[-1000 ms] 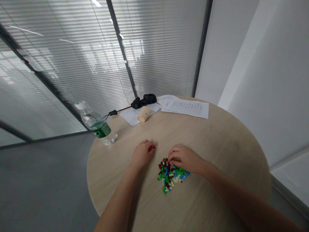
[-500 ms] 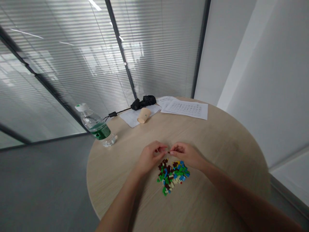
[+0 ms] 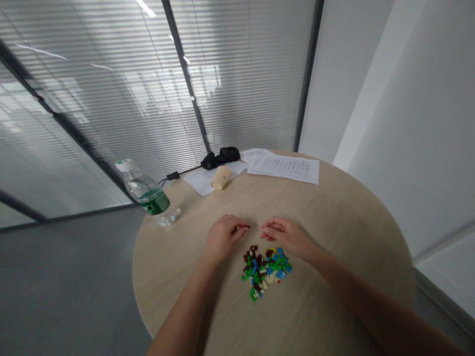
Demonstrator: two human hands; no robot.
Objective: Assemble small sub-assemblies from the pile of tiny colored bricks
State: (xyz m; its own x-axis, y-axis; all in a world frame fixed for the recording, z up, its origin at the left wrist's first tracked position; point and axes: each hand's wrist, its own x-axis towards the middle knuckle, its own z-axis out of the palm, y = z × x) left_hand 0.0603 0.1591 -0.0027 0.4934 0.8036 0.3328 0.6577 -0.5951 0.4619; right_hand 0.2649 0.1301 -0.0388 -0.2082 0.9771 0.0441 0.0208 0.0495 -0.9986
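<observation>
My left hand point(image 3: 224, 237) is closed in a pinch, with a small dark brown building brick point(image 3: 248, 227) showing at its fingertips. Across a short gap is my right hand point(image 3: 281, 232). Its fingers are curled in near the thumb, and I cannot make out whether anything is between them. Just below both hands lies a loose pile of small building bricks point(image 3: 270, 267) in brown, green, blue, cream and yellow, with a bit of red. Neither hand touches the pile.
A round wooden table point(image 3: 334, 237) carries everything. A water bottle point(image 3: 156, 201) stands at its left edge. Farther back are a paper cup point(image 3: 221, 178) on its side, a black bundle point(image 3: 222, 156) with a cord, and printed sheets point(image 3: 285, 167). Blinds point(image 3: 252, 84) rise behind.
My hands have moved apart. The brown brick, held at the right fingertips close to the left ones before, now shows in my left hand's pinch. The left hand shifted left; the pile looks the same.
</observation>
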